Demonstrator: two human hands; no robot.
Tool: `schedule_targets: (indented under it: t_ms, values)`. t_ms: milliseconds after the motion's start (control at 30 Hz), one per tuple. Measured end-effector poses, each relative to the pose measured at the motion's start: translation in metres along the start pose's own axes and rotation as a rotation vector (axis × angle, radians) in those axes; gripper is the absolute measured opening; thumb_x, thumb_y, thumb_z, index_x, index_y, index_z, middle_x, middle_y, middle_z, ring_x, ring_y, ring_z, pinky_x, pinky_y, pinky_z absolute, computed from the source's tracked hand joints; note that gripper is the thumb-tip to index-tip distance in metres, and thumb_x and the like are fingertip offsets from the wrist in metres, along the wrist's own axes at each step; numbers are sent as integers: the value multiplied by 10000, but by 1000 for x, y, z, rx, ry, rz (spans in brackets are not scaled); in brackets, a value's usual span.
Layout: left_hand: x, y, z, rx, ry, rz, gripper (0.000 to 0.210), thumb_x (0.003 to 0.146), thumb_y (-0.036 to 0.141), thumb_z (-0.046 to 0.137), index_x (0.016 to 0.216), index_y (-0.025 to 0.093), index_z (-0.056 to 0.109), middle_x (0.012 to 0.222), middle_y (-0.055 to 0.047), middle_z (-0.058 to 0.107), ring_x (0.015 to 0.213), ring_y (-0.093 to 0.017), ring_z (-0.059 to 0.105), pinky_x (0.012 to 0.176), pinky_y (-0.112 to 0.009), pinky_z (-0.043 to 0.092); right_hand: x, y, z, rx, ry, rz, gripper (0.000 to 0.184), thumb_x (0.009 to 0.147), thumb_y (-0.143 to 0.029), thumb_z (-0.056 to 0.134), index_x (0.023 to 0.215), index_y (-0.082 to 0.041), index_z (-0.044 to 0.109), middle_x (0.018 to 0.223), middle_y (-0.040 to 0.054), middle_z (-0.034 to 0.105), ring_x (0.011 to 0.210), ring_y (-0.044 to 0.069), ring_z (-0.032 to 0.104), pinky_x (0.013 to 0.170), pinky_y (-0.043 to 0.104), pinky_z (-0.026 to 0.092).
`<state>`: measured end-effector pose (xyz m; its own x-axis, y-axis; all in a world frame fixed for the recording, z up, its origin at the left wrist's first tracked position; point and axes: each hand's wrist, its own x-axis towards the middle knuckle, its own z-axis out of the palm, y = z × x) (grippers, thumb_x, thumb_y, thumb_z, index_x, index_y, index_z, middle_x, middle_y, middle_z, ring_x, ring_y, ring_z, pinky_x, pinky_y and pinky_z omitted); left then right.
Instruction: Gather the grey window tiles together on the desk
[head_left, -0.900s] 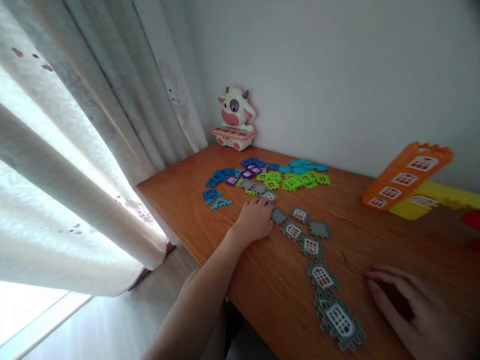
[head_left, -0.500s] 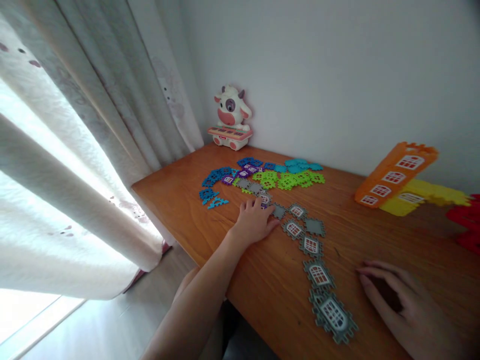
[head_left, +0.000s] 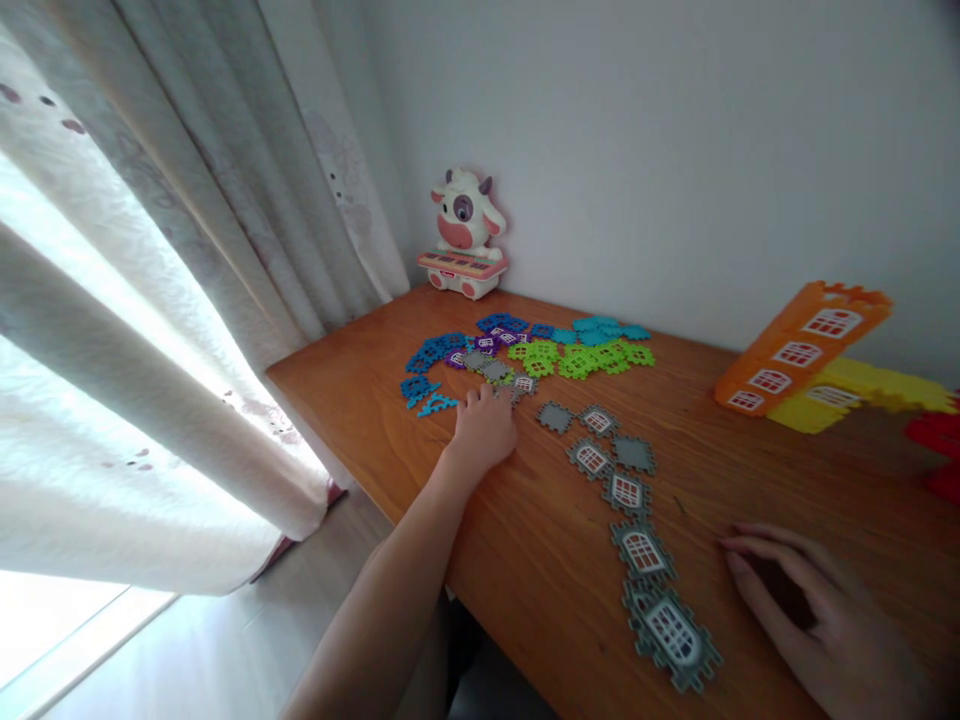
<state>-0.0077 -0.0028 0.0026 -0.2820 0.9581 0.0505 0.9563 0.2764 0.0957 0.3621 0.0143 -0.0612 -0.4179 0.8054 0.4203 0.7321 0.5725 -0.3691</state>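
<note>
Seven grey tiles [head_left: 634, 495] in a chain between flat-spread left hand [head_left: 484, 430] and right hand [head_left: 817, 620], both empty.

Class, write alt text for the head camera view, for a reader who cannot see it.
A person's left hand rests on a wooden table by the grey toothed plastic window tiles, fingers at the blue, purple and green tile pile. The right hand lies flat near the table's front edge; a cow toy keyboard and orange window panel stand by the wall.

Wooden table [head_left: 525, 560] with plastic tiles [head_left: 622, 490], cow toy [head_left: 465, 235], orange block [head_left: 802, 350].
</note>
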Motion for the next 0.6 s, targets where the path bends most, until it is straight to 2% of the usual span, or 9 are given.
schedule_targets:
  t_ms: [100,200,300,433,600]
  values:
    - [6,-3,3,-109,5,58,444,880,207,512,1314,132,566,1290,-194,602,1212,-354,576,1020,-493,485,1,-1,-1,6,-1,-10,457,929,-635,482,918,-256,737,1060,107,719,927,286,727,882,485,596]
    - [9,-4,9,-262,11,181,536,808,227,620,1338,170,560,1317,-147,620,1232,-310,575,1076,-444,463,3,-4,-2,18,15,-19,463,928,-632,480,903,-248,738,1035,108,721,903,288,729,874,487,600]
    - [10,-3,12,-391,3,268,523,739,216,693,1256,190,621,1269,-102,671,1210,-285,597,1095,-406,460,4,-5,-3,9,10,-10,469,926,-629,478,903,-243,744,1031,110,723,912,294,729,887,497,593]
    - [11,2,12,-505,47,292,478,727,155,690,1201,185,640,1221,-92,691,1155,-261,630,1065,-382,484,3,-7,-4,16,3,5,469,922,-627,481,907,-239,745,1028,112,722,904,286,725,889,491,592]
    - [10,6,10,-602,46,297,475,754,163,711,1217,186,612,1133,-72,712,1010,-220,673,927,-337,539,5,-12,-6,19,6,17,457,925,-615,481,897,-239,740,1028,113,721,906,278,724,884,471,594]
